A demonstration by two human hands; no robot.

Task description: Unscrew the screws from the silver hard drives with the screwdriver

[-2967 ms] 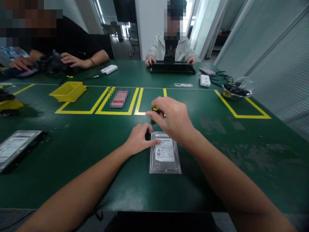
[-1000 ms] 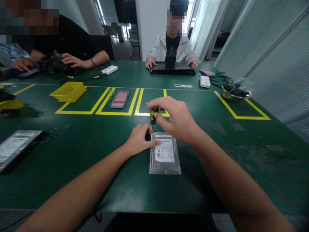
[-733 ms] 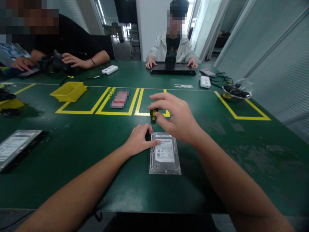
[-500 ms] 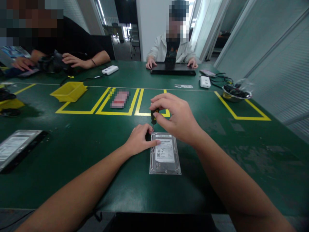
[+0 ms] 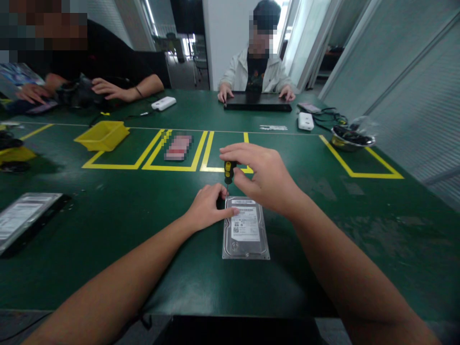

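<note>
A silver hard drive (image 5: pixel 246 229) with a white label lies flat on the green table (image 5: pixel 108 225) in front of me. My left hand (image 5: pixel 207 207) rests on the table with its thumb pressing the drive's far left corner. My right hand (image 5: pixel 262 177) pinches the black-and-yellow handle of a small screwdriver (image 5: pixel 228 172) between thumb and fingers. The screwdriver stands upright, its thin tip down at the drive's far left corner, beside my left fingers.
A yellow bin (image 5: pixel 102 135) and yellow tape boxes lie beyond. Another drive (image 5: pixel 21 223) lies at the left edge. A metal bowl (image 5: pixel 351 137) with cables sits far right. Two people work at the far side, one at a black laptop (image 5: pixel 257 102).
My right fingers have shifted around the screwdriver handle, turning it in place. The drive and my left hand have stayed put.
</note>
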